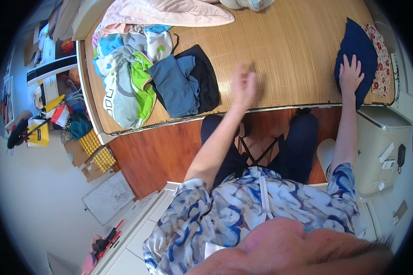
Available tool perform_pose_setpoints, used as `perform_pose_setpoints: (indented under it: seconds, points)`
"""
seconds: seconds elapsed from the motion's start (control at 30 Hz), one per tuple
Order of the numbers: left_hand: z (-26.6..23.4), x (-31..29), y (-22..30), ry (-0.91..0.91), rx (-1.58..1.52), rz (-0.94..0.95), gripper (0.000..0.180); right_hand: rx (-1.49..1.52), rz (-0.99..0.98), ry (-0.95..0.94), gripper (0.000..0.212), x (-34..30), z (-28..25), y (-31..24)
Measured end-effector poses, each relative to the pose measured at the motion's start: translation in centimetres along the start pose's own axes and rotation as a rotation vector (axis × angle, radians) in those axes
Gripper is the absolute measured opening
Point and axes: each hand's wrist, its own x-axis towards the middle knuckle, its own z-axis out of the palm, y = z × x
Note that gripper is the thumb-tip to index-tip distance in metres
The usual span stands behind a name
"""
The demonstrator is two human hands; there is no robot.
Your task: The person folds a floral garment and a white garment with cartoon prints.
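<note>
My right hand lies flat with spread fingers on a folded navy cloth at the right end of the bed. A cream cloth with red flowers shows from beneath or beside the navy one. Over the mat, near the bed's front edge, my left hand is smeared by motion. I see nothing in it, but its fingers are too blurred to read. Left of that hand, a blue-grey garment lies partly over a black garment.
A loose heap of white, green and blue clothes is at the bed's left, below a pink quilt. A beige bin-like container stands at the right by the bed's front edge. Wooden floor shows below, with cluttered shelves at far left.
</note>
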Motion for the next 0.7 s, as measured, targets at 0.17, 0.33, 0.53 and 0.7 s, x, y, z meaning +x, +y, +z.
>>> perform_pose_setpoints:
  seconds: [0.17,0.33,0.53,0.7]
  points:
    - [-18.1,1.5,-2.3,0.871,0.817,0.447,0.059,0.379,-0.300,0.224,0.027,2.9,-4.4,-6.8]
    - [-28.9,0.3,-9.5,0.653,0.336,0.034,0.079,1.398,-0.345,-0.381,0.028,-4.9,-12.9,-28.9]
    - [-22.6,1.6,-9.7,0.338,0.030,-0.114,0.069,1.396,-0.211,-0.307,0.049,-9.3,-16.4,-38.0]
    - [-11.1,1.3,-6.4,0.157,0.320,-0.164,0.057,1.075,-0.219,-0.591,0.063,-9.1,-15.0,-33.1]
